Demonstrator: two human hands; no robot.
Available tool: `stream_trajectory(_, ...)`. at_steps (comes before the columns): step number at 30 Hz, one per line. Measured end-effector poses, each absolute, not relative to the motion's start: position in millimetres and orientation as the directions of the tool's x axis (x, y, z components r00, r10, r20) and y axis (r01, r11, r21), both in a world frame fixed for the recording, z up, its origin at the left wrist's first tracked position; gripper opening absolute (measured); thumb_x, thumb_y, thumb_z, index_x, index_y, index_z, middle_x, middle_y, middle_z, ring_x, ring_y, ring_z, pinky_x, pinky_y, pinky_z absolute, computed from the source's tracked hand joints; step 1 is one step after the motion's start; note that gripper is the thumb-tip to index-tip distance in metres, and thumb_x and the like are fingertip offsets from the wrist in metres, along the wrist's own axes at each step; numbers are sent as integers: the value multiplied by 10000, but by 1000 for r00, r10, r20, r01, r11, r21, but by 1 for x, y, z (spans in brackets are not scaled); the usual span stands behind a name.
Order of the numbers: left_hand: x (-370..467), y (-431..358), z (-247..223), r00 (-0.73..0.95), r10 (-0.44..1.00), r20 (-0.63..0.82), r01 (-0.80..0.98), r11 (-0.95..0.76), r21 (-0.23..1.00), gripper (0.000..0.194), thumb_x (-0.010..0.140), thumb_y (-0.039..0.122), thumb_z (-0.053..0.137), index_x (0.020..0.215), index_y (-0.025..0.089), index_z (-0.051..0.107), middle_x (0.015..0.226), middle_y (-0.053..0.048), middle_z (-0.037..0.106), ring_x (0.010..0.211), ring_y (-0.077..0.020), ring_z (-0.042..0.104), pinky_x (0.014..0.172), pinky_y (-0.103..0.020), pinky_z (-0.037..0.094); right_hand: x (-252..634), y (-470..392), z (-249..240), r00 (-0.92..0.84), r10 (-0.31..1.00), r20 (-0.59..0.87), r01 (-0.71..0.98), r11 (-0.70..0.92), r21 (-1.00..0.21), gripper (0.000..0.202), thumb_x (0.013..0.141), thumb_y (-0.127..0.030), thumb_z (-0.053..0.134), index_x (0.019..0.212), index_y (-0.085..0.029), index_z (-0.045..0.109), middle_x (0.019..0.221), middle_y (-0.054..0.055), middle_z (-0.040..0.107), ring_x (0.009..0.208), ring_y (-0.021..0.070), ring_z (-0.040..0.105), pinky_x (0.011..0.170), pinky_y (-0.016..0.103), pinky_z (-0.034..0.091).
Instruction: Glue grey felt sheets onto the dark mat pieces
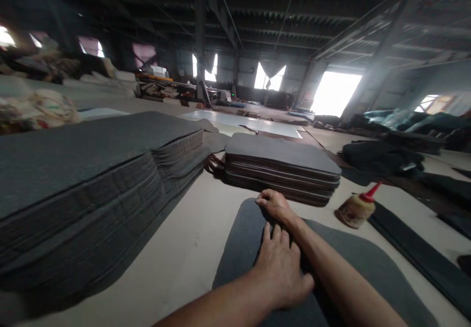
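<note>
A dark grey cut piece (pixel 239 238) lies on the pale table below both hands, with a second dark piece (pixel 362 253) reaching out to its right. My left hand (pixel 281 265) rests flat on the dark material, fingers spread and pointing away from me. Just beyond it, my right hand (pixel 274 204) is at the far edge of the dark piece, its fingers bent together in a pinch on that edge. The right forearm passes to the right of the left hand.
A tall stack of dark sheets (pixel 125 189) fills the left side. Behind the hands sits a neat stack of rounded pieces (pixel 279 165). A glue bottle with a red nozzle (pixel 355 210) stands tilted at the right, near a dark strip (pixel 423 253).
</note>
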State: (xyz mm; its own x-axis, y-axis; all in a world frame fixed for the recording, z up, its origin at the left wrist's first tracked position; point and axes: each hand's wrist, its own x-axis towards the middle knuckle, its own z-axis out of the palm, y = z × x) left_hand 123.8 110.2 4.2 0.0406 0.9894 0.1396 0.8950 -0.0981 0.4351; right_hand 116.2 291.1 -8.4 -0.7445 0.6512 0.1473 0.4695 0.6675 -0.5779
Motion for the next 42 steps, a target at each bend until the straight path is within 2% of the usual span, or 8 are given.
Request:
stream_trajectory(8, 122, 110, 6, 15, 985, 170, 912, -83, 402, 774, 876, 623, 485, 1430, 82, 468, 1507, -241, 386, 1446, -399, 267, 1217, -602, 114, 150, 272, 21, -680, 674, 287, 539, 726, -427, 221, 883, -265, 579, 1056, -166, 673, 1082, 97, 663, 1062, 225, 567, 943, 321, 408)
stream_trajectory(14, 122, 112, -3, 14, 982, 189, 912, -90, 399, 845, 882, 705, 416, 1447, 77, 434, 1556, -260, 284, 1481, -388, 179, 1209, -608, 113, 248, 261, 18, -646, 712, 274, 600, 696, -394, 442, 977, -436, 391, 1219, -148, 622, 1254, 150, 629, 1114, 256, 602, 980, 383, 457)
stream_trajectory(18, 121, 113, -6, 24, 987, 158, 921, -83, 381, 863, 880, 702, 420, 1482, 85, 385, 1576, -245, 240, 1486, -389, 150, 1211, -601, 109, 296, 248, -10, -743, 655, 135, 623, 752, -218, 643, 994, -562, 318, 1480, -159, 441, 1552, 133, 377, 1428, 285, 347, 1180, 480, 264)
stream_trajectory(23, 118, 116, -5, 20, 989, 146, 942, -67, 329, 861, 879, 704, 424, 1478, 86, 394, 1580, -231, 240, 1490, -370, 154, 1215, -581, 124, 301, 236, -21, -648, 760, 55, 755, 650, -82, 782, 976, -653, 268, 1545, -119, 318, 1609, 123, 233, 1491, 276, 200, 1215, 483, 170)
stream_trajectory(28, 118, 115, -2, 9, 992, 124, 963, -42, 267, 727, 924, 610, 408, 1461, 119, 431, 1581, -179, 284, 1482, -348, 204, 1218, -554, 163, 298, 232, -15, -593, 783, 187, 775, 618, -133, 766, 973, -637, 332, 1503, -87, 390, 1591, 162, 283, 1468, 313, 245, 1189, 490, 219)
stream_trajectory(33, 124, 120, 18, 49, 990, 132, 977, -75, 199, 577, 904, 456, 475, 1369, 118, 525, 1537, -181, 369, 1419, -386, 324, 1149, -609, 294, 300, 223, -7, -670, 650, 359, 638, 751, -170, 450, 976, -460, 459, 1321, -202, 589, 1415, 124, 521, 1269, 291, 469, 1057, 449, 381)
stream_trajectory(37, 142, 138, 32, 203, 969, 141, 954, -228, 195, 367, 917, 309, 445, 1185, 149, 638, 1374, -120, 554, 1340, -267, 439, 1162, -421, 342, 302, 234, -15, -689, 636, 347, 565, 772, -292, 359, 992, -269, 394, 1255, -163, 615, 1290, 124, 602, 1193, 246, 520, 1049, 390, 393)
stream_trajectory(42, 163, 148, 12, 245, 960, 133, 930, -271, 246, 615, 958, 551, 406, 1441, 171, 427, 1535, -119, 395, 1442, -296, 311, 1207, -509, 259, 309, 257, -22, -471, 827, 308, 606, 557, -568, 345, 858, -119, 456, 1123, -142, 675, 1215, 114, 648, 1155, 217, 570, 1068, 344, 400)
